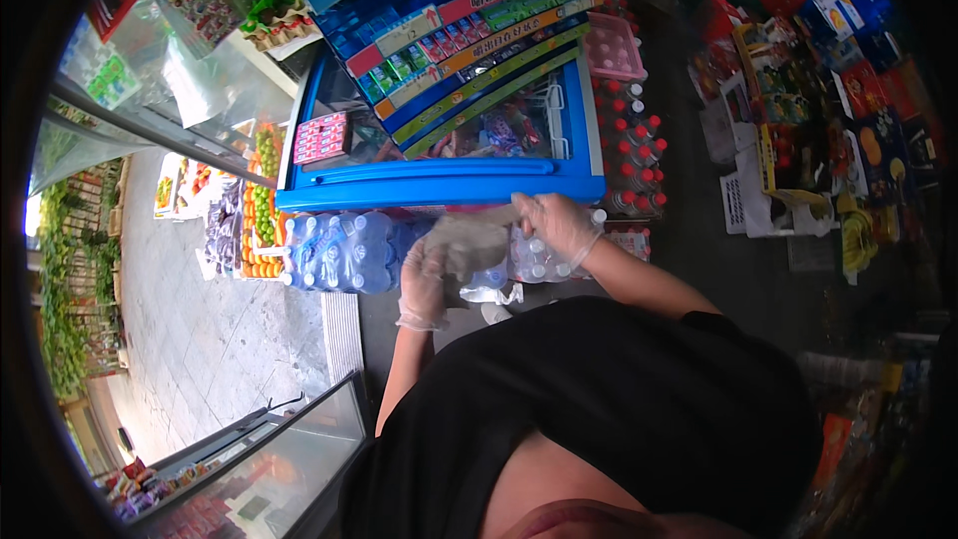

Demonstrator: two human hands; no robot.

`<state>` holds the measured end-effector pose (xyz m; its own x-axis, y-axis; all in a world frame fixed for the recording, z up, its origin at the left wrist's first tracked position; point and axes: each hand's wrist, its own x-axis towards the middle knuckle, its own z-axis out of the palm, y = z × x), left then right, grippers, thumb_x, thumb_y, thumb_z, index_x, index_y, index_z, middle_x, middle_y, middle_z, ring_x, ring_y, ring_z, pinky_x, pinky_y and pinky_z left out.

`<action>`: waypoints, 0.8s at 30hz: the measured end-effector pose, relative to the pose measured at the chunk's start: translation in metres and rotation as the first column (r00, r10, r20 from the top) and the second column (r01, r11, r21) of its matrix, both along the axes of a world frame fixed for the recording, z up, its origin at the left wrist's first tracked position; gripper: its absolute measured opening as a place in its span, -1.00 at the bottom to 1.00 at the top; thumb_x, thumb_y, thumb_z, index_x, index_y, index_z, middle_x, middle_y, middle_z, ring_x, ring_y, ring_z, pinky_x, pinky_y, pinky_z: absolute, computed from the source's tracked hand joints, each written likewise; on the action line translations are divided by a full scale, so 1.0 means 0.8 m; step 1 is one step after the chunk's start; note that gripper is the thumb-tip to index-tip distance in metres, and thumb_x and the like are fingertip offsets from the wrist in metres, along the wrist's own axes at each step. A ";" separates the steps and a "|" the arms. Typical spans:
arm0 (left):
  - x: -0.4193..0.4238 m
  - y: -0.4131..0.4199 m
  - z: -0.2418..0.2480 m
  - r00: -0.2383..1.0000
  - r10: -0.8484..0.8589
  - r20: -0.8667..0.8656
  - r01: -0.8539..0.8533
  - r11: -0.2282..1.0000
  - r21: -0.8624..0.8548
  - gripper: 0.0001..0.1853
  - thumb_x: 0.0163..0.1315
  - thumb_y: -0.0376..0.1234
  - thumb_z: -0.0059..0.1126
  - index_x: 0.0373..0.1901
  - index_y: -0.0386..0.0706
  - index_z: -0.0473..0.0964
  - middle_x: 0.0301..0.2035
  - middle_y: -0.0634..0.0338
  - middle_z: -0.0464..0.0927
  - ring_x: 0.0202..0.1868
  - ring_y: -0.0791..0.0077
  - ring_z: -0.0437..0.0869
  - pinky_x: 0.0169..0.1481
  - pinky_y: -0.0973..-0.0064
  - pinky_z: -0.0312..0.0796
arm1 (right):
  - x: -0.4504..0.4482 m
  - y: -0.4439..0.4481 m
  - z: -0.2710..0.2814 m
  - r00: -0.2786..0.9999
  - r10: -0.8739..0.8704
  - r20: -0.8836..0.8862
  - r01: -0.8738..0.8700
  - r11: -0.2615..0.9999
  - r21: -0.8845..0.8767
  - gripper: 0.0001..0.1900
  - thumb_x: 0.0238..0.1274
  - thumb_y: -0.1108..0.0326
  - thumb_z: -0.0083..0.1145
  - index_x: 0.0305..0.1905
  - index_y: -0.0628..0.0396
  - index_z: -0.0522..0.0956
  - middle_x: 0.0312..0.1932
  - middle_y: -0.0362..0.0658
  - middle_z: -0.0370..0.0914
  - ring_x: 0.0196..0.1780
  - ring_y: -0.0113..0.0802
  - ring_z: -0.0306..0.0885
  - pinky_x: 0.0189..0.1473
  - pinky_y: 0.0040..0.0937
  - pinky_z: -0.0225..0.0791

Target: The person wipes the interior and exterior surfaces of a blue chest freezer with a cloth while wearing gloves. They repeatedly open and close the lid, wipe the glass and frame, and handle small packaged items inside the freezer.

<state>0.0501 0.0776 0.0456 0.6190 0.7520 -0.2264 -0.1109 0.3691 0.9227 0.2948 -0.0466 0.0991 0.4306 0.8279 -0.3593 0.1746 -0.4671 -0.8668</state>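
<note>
A grey-beige cloth is stretched between my hands in front of a blue chest freezer. My left hand, in a clear disposable glove, grips the cloth's lower left side. The upper right end is pinched in my right hand, gloved the same way, close to the freezer's front edge. Below the cloth are shrink-wrapped packs of bottled water, partly hidden by it. Through the freezer's glass lid, wrapped goods are visible.
A tiered gum rack and pink small boxes stand on the freezer. Red-capped bottles line its right side. Fruit crates sit at left, by the paved ground. A glass-topped case is at lower left.
</note>
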 end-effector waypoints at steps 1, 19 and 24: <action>0.002 0.005 0.009 0.997 0.024 0.074 -0.009 0.981 -0.194 -0.66 0.53 -0.37 0.09 0.25 -0.30 0.50 -0.03 0.15 0.68 -0.07 0.47 0.70 0.05 0.51 0.55 | 0.014 -0.002 -0.034 0.973 -0.071 -0.221 0.080 0.996 0.032 -0.43 0.58 -0.18 -0.04 -0.30 0.14 0.65 -0.31 -0.12 0.68 -0.21 -0.30 0.68 -0.14 -0.33 0.51; 0.196 -0.068 0.081 0.910 -0.082 -0.406 0.356 0.658 0.664 -0.38 0.41 -0.29 0.18 0.49 -0.13 0.30 0.31 -0.16 0.50 0.29 -0.11 0.58 0.32 0.19 0.47 | 0.044 -0.028 -0.011 0.570 0.185 -0.801 0.180 0.922 0.342 -0.24 0.44 -0.28 0.17 0.49 -0.01 0.31 0.37 -0.19 0.40 0.36 -0.36 0.39 0.31 -0.32 0.34; 0.254 -0.081 0.046 0.913 -0.258 -0.318 0.346 0.901 0.263 -0.65 0.42 -0.20 0.28 0.04 -0.28 0.69 -0.03 -0.13 0.72 0.01 0.06 0.75 0.06 0.34 0.53 | 0.145 -0.066 -0.032 0.346 0.130 -0.929 0.445 0.849 0.285 -0.46 0.43 0.04 0.31 0.36 0.07 0.50 0.13 -0.17 0.64 0.10 -0.36 0.66 0.12 -0.38 0.57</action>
<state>0.2530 0.0129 0.0821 0.7757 0.5969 -0.2049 0.2278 0.0380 0.9730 0.4106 -0.0995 0.0739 0.2207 0.9430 -0.2489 -0.8634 0.0702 -0.4996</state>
